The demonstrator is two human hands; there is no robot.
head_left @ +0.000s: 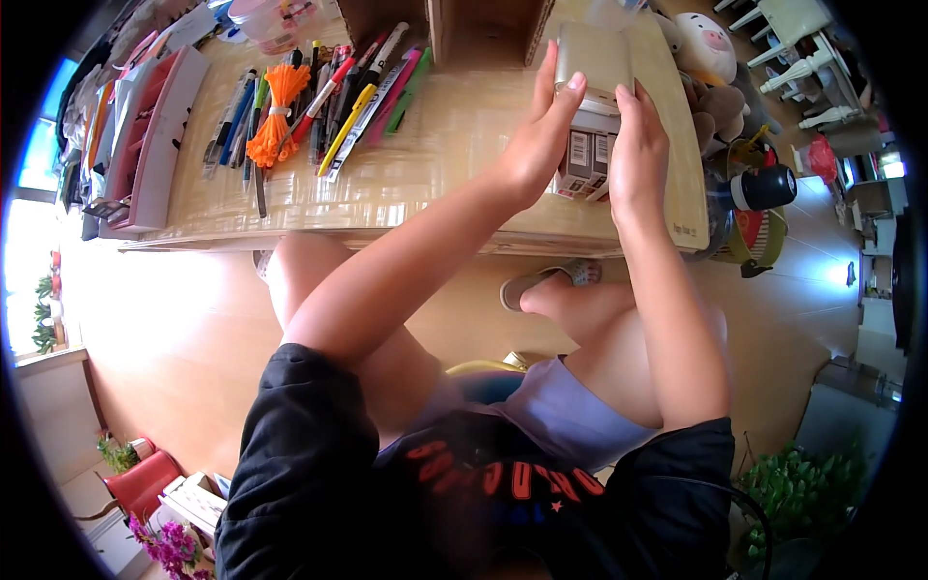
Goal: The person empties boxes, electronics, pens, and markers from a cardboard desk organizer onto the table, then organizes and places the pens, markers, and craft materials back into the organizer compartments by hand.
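Note:
Both of my hands are at the right part of the table. My left hand [543, 135] lies along the left side of a beige case [594, 60], fingers straight and pointing away from me. On the case's right side is my right hand [638, 145], its fingertips at the case's near corner. The case is between the two hands. Beneath its near end, small printed boxes [585, 159] stand between my wrists. Pens and markers [338, 121] lie in a spread at the left, with an orange tied bundle [277, 114] among them.
A pink organizer [155, 135] stands at the table's left edge [179, 227]. Behind the pens are a brown cardboard box [488, 34] and a clear pink-tinted tub [266, 21]. Plush toys [706, 48] and a black-capped bottle [764, 187] sit beyond the right edge.

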